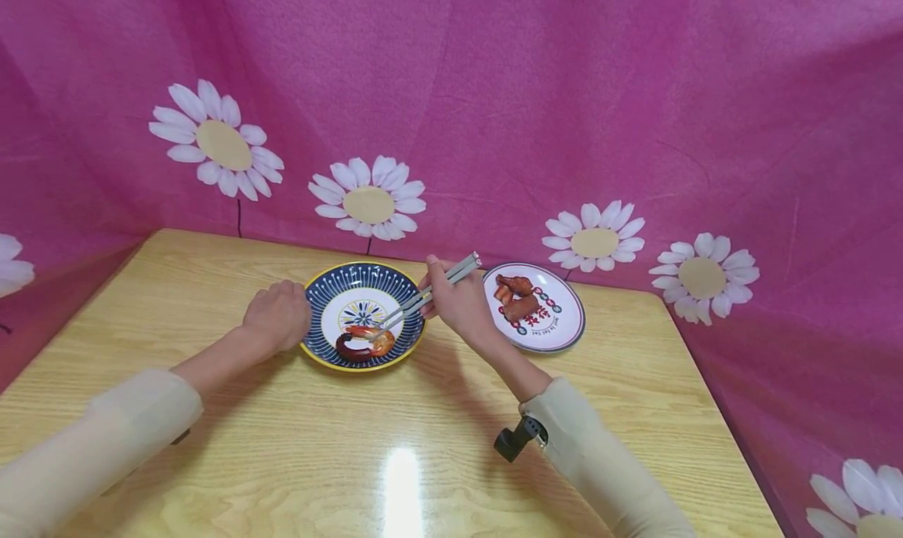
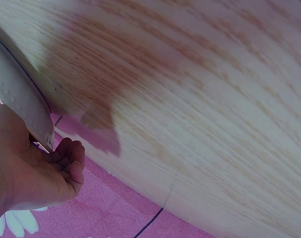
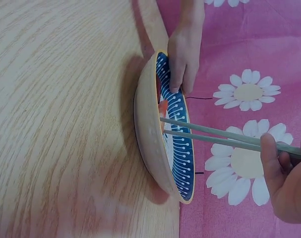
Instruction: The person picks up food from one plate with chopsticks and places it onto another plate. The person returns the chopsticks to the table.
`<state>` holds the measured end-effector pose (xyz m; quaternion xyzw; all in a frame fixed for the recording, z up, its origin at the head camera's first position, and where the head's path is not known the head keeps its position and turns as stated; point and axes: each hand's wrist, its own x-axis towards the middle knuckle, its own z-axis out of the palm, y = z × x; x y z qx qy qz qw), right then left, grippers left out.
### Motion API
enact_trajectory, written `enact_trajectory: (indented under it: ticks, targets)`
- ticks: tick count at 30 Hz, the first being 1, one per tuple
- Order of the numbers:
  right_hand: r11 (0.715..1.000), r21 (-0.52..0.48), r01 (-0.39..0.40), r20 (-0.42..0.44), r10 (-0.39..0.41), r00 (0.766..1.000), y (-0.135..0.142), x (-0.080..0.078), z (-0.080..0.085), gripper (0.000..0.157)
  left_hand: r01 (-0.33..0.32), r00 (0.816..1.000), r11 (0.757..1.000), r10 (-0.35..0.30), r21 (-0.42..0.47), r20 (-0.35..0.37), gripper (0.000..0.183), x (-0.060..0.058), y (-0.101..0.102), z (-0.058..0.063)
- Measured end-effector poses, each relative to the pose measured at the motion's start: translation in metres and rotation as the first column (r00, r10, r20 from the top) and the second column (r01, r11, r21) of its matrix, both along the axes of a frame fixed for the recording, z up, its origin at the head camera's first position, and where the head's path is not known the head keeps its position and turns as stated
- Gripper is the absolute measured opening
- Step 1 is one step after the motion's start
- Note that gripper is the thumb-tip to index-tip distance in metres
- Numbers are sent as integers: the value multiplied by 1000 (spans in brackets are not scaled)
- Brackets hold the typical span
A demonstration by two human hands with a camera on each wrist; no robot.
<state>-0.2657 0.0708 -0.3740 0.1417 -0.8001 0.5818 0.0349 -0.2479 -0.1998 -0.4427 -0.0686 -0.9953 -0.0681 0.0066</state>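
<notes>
My left hand (image 1: 279, 315) pinches the left rim of a deep blue-and-white patterned plate (image 1: 328, 284) with a yellow edge. In the left wrist view, the fingers (image 2: 71, 166) curl at that rim. My right hand (image 1: 457, 303) holds a pair of pale metal chopsticks (image 1: 458, 269) above the plate's right side. Their tips reach down to a cooked shrimp (image 1: 381, 342) lying in the front part of the plate, beside a darker reddish-brown curved piece (image 1: 350, 353). Whether the tips grip the shrimp is hard to tell.
Right of my right hand stands a white plate (image 1: 553, 339) with red lettering, bearing several browned chicken pieces (image 1: 520, 307). Both plates stand near the back of the wooden table (image 1: 317, 444). A pink cloth (image 1: 480, 114) with white daisies hangs close behind and at the sides.
</notes>
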Motion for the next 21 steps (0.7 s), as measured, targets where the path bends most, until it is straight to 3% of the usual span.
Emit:
enact_trajectory:
  ticks: [21]
  targets:
    - [993, -113, 34, -7, -35, 999, 14, -2, 5, 47, 3, 1000, 1000, -3, -12, 11, 28, -2, 0, -1]
